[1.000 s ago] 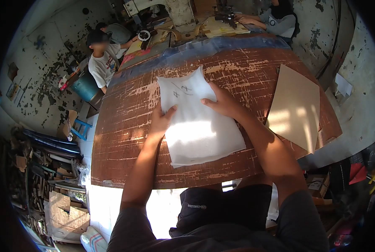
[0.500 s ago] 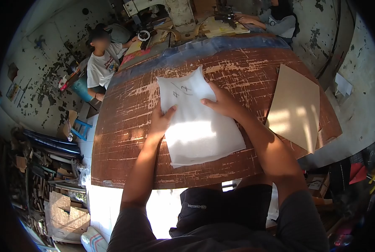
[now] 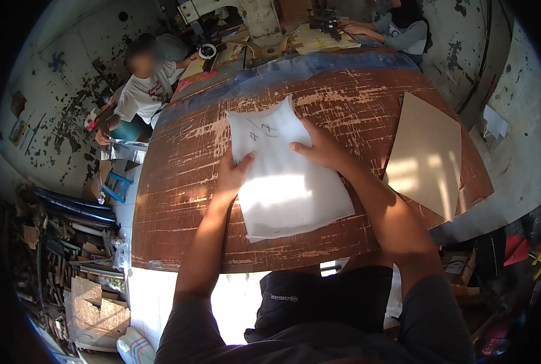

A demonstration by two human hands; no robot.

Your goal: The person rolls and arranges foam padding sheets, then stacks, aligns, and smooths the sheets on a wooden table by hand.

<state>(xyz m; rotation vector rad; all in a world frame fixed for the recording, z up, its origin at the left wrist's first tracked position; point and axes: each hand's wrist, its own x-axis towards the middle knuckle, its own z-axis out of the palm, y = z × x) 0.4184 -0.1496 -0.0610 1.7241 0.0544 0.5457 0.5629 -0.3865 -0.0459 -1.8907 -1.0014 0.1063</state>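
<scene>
A stack of thin white foam sheets (image 3: 282, 159) with dark handwritten marks near its far end lies on the scratched brown table (image 3: 176, 212). Its far edge curves inward between two pointed corners, and a bright patch of sunlight crosses its middle. My left hand (image 3: 231, 175) grips the left side, thumb on top and fingers hidden along the edge. On the opposite side my right hand (image 3: 320, 147) holds the upper right edge, its thumb also resting on top. To the right lies a tan board (image 3: 425, 155) with angled edges, apart from my hands.
Clear plastic sheeting (image 3: 319, 65) covers the table's far edge. Beyond stands a sewing machine (image 3: 258, 18). One co-worker (image 3: 146, 91) is at the left, another (image 3: 407, 33) at the far right. A blue stool (image 3: 119, 187) and piled scraps (image 3: 94, 306) are on the left floor.
The co-worker at the left has leaned and stretched an arm out to the left, where a shiny sheet now shows. My hands and the foam sheets look unmoved.
</scene>
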